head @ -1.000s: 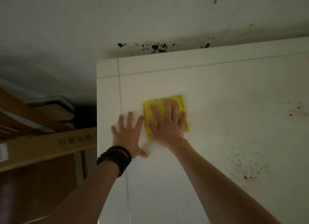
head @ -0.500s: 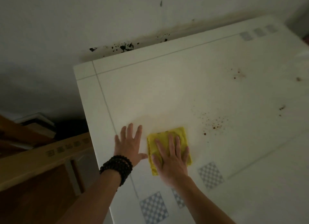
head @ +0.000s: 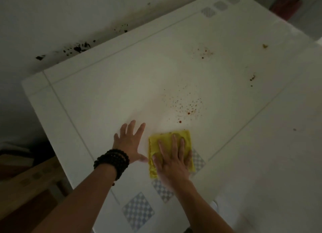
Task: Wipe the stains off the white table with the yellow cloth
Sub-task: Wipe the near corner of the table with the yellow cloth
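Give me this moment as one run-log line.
right hand flat on yellow cloth | left hand flat on white table | red speckle stain unwiped, beyond cloth

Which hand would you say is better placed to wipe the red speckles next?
Right. The right hand is pressed flat on the cloth, just below the speckles. The left hand rests bare on the table.

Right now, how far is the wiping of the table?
Done: the far-left area of the table looks clean. In hand: the right hand presses the cloth flat, the left hand braces beside it. Left: red specks, a fainter patch, and spots near the right edge.
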Available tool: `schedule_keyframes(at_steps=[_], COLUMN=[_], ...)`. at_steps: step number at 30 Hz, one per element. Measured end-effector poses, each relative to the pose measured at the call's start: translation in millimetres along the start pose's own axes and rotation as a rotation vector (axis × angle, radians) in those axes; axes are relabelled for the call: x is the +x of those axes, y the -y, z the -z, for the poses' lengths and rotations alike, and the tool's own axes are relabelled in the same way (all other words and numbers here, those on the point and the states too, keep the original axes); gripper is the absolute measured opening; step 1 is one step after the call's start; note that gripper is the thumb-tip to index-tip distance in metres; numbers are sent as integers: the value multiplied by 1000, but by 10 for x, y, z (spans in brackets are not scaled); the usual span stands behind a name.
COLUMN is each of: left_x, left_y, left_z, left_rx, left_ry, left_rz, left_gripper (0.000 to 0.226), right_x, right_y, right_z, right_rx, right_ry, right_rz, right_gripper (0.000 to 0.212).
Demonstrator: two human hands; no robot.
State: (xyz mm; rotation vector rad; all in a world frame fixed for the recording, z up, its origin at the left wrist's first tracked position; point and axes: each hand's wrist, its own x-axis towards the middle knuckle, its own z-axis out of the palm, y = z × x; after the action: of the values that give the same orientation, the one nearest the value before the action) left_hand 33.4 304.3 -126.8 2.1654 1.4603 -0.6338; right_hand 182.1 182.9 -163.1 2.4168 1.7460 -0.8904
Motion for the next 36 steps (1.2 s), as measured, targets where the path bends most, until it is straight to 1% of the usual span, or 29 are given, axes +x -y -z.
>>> schedule_keyframes(at_steps=[6, 12, 15, 18, 22, 27, 29, 33, 36], left_x=[480, 914, 1076, 1137, 1132, 1104, 1099, 1107, 1134], left_y=[-82, -85, -62, -66, -119, -173, -159, -165, -161], left_z=[265, 596, 665, 659, 686, 755, 747, 769, 769], left_rx=[-17, -98, -77, -58, -45, -45, -31, 8, -9], left_ry=[-3, -60, -43, -50, -33, -1, 1, -6, -1], left_rz=[80, 157, 213, 241, 256, 250, 250, 238, 244], left_gripper=[135, 132, 132, 132, 132, 132, 132, 133, 132], right_x=[646, 1510, 1984, 2219, 2108, 1274, 1107, 1355, 1810], right_y=[-78, 41, 160, 223, 191, -40, -82, -4, 150], right_z=[355, 776, 945, 1048, 1037, 729, 660, 754, 908], right_rx=[-32, -36, -55, -101, -80, -89, -104, -104, -91], right_ry=[31, 27, 22, 40, 26, 40, 57, 65, 57], right_rz=[32, 92, 133, 177, 193, 160, 128, 110, 114], right_gripper=[66, 66, 66, 66, 67, 66, 66, 66, 66])
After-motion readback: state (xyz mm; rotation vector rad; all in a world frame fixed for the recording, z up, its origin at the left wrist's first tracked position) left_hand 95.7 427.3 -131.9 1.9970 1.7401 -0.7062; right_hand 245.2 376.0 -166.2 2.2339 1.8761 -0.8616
